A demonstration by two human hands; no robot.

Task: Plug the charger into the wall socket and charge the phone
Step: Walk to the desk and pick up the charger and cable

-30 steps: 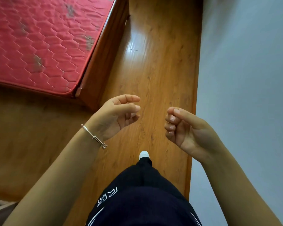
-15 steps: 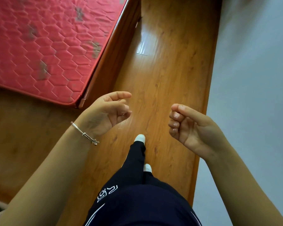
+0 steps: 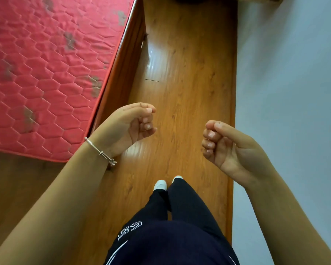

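Since the earlier frames the view has travelled forward along the strip of floor, so more of the mattress fills the left and both white shoe tips now show side by side where one led before; the hands have kept their raised, curled pose throughout. Wooden floor (image 3: 187, 77) runs as a narrow corridor between the bed and the pale wall (image 3: 294, 92), which suggests the person is walking this passage toward a socket somewhere out of sight. Red quilted mattress (image 3: 46, 73) lies on its wooden bed frame (image 3: 122, 69), whose edge borders the passage on the left. Dark trousers (image 3: 172, 238) and the two white shoes (image 3: 161, 184) point straight ahead down the boards. Both forearms are lifted in front of the body, elbows bent, wrists level, probably just carried there while walking. Left hand (image 3: 130, 125) has its fingers curled loosely toward the palm with nothing visible inside it, and the right hand (image 3: 227, 148) is likewise folded into a soft fist, thumb laid over the fingers, holding nothing that can be seen. A thin silver bracelet (image 3: 100, 152) circles the left wrist. No charger, phone or wall socket appears in view, so by my judgement the task has not yet properly begun.
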